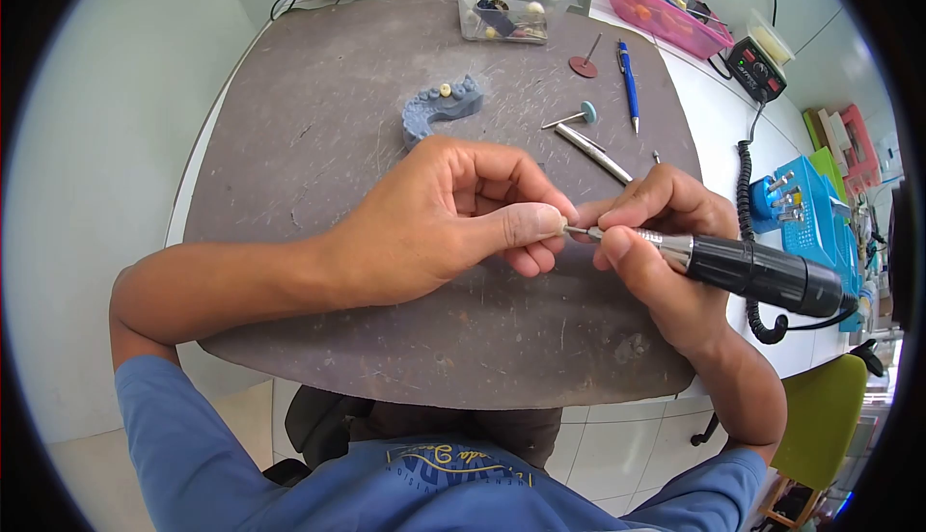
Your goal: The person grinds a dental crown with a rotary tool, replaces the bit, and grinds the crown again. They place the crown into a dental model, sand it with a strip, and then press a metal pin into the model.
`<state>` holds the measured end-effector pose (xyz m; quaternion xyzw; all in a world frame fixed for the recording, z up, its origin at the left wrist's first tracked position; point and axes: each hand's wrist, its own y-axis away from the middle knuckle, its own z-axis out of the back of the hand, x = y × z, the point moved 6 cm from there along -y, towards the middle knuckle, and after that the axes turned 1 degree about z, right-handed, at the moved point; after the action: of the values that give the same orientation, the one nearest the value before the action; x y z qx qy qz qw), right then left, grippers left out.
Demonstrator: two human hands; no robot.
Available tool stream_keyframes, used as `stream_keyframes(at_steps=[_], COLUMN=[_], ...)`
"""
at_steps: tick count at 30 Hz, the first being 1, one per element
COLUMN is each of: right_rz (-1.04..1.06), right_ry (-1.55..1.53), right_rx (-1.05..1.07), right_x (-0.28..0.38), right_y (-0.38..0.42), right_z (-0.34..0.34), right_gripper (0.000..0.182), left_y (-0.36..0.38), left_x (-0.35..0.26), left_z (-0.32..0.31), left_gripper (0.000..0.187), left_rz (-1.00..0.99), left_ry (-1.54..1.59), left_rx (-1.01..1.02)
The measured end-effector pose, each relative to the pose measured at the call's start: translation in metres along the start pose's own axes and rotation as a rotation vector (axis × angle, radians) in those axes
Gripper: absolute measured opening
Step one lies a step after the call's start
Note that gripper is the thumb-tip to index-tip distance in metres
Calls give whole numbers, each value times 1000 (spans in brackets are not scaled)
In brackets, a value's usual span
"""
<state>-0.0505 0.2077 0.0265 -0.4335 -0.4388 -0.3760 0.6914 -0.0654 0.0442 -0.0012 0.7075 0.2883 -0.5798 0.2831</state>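
My right hand (666,233) grips a rotary handpiece (762,270) with a black body and a silver nose, held much like a pen. Its thin bur (579,231) points left and meets the fingertips of my left hand (463,214). Thumb and fingers of that left hand are pinched together over a tiny piece, almost wholly hidden. Just beyond the left hand lies a grey-blue dental arch model (424,115) with one cream-coloured tooth (446,90) on it. Beyond my right hand rests a silver pen-like tool (590,151).
Farther back lie a mounted teal disc (587,111), a reddish disc on a shank (584,66) and a blue mechanical pencil (629,86). A clear box (503,26) stands at the back. The handpiece's coiled cord (745,185) runs from the control box (756,67) along the right.
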Motion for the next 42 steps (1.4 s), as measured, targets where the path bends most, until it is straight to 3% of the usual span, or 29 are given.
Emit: stream_keyframes(at_steps=[3,5,6,8,11,13,14,17,19,21,23,27,28,29,31,32,34,36,39,42], right_rz=[-19,-60,-108,-214,-278,-287,-314,-345,-255,-223,-269,-308,-217,-223,141,280,262,233,291,291], right_ry=[-153,-206,-246,-260,-105,248,311,684,912,1056,1097,1248,1348,1347,1231,1125,792,723,704,656], right_rx=[-60,-100,-166,-244,-287,-321,-296,-249,-250,-262,-225,-199,-231,-224,-351,-287,-43,225,306,223], right_x=[-5,-2,-6,-12,-15,-11,-13,-29,-37,-29,-24,-18,-17,-16,13,18,18,24,13,12], right_y=[-2,-5,-5,-9,-18,-19,-20,-27,-29,-27,-30,-32,-31,-30,-26,-23,-16,-8,-2,-4], right_z=[8,20,30,52,87,100,102,113,117,106,100,93,93,90,69,55,22,-12,-29,-17], right_gripper=[10,17,19,23,17,21,31,40,49,50,51,56,48,48,31,18,16,14,13,11], left_y=[2,10,10,23,29,26,23,23,26,26,19,8,5,3,4,4,6,5,1,-1], left_x=[-1,-20,-17,-22,-24,-22,-20,-20,-32,-47,-59,-59,-55,-51,-49,-46,-45,-44,-42,-44], left_z=[-1,-10,-10,-25,-32,-31,-31,-30,-20,-2,30,74,79,82,87,85,80,77,81,81], left_gripper=[16,11,11,13,17,18,20,28,35,42,47,47,52,57,65,73,79,86,87,82], left_rz=[-59,-369,-379,-854,-905,-837,-762,-754,-781,-800,-667,-500,-409,-318,-291,-269,-278,-286,-253,-254], left_ry=[-44,-677,-679,-1049,-1234,-1288,-1333,-1327,-1288,-1240,-1326,-1267,-1224,-1178,-1166,-1158,-1196,-1237,-1210,-1181], left_rx=[-76,-98,-100,-98,-120,-88,-56,-38,-147,-247,-402,-351,-259,-166,-79,5,0,1,-61,-39])
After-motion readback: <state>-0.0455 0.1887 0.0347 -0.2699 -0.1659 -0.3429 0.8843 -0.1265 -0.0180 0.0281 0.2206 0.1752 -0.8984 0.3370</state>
